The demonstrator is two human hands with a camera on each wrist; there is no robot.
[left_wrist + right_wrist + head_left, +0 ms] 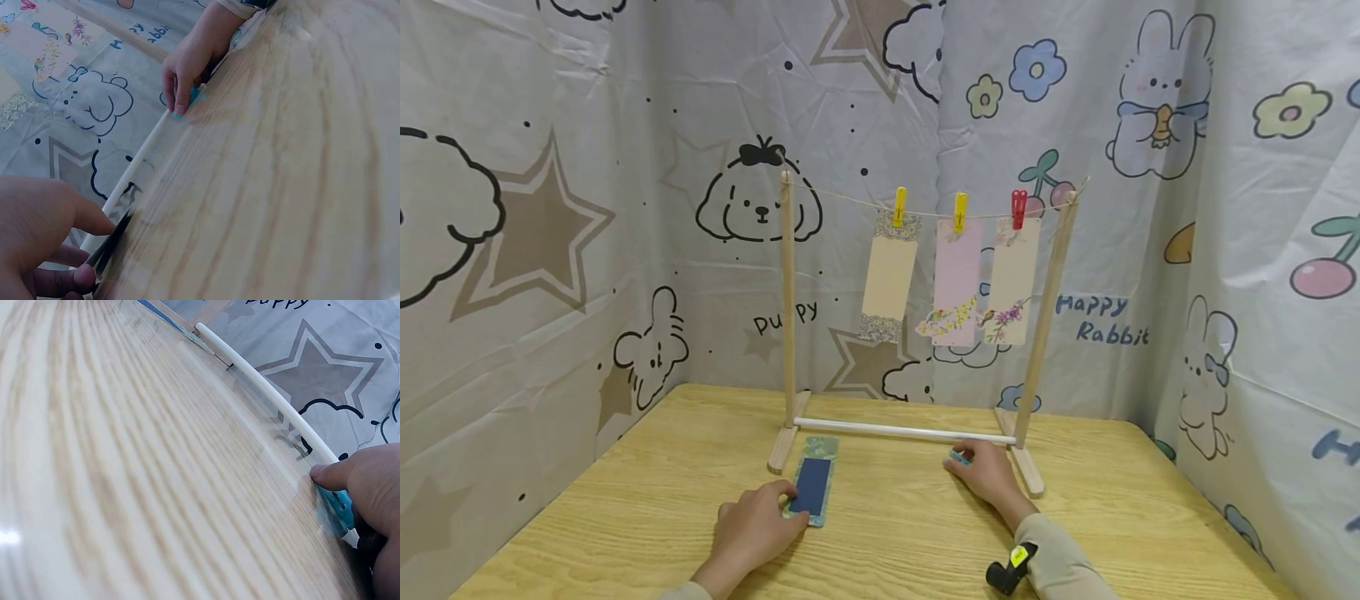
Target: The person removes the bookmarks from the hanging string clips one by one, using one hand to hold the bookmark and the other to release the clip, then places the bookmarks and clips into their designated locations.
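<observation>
Hands point(754, 527) point(990, 475) apart, left pinching blue card point(812, 485), right pinching teal clip point(958, 457)

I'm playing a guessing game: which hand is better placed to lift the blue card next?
Probably the left: the left hand pinches the blue card, while the right hand holds a small blue clip away from it.

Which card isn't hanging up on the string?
The blue card, held at one end by the left hand. The pink card and both cream cards hang from the string by clips.
</observation>
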